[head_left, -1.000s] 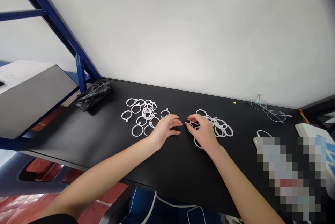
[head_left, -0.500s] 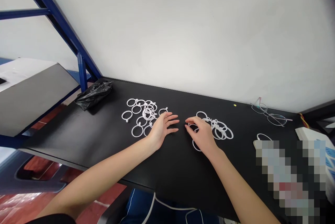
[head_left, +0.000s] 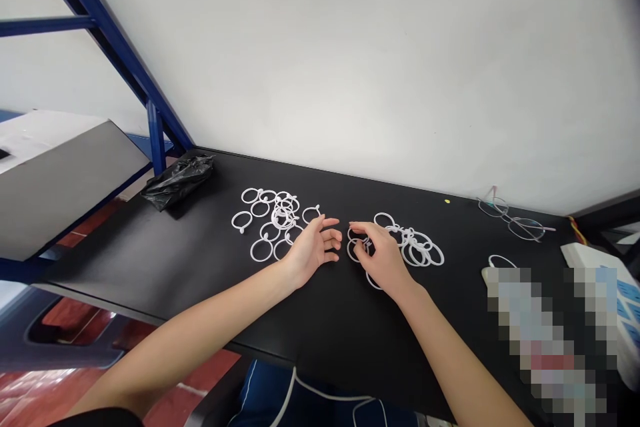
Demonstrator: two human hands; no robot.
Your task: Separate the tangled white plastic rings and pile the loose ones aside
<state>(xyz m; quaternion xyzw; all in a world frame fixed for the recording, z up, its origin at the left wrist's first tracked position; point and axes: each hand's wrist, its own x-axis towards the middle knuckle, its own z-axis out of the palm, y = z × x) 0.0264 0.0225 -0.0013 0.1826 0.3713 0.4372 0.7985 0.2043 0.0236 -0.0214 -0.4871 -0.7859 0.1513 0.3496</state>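
My left hand (head_left: 316, 250) hovers over the black table, its fingers apart and holding nothing. Left of it spreads a loose group of white curtain rings (head_left: 262, 251), each with a small knob or eyelet. Some of these rings overlap. My right hand (head_left: 383, 254) is curled, with white curtain rings (head_left: 356, 259) at its thumb and fingertips; the exact contact is partly hidden. Beyond its knuckles, a tangled cluster of similar rings (head_left: 436, 255) lies on the table. Another ring (head_left: 373, 282) shows partly below the right hand.
A crumpled black plastic bag (head_left: 180, 180) lies at the table's left end. Eyeglasses (head_left: 525, 228) rest at the back right, near a white power strip (head_left: 590, 260) and a blurred-out object (head_left: 545, 347). A white wall (head_left: 350, 80) rises behind the black table (head_left: 320, 334).
My right hand's thumb and index have parted somewhat, and rings now show farther left at its fingertips. My left hand's fingers have curled slightly.
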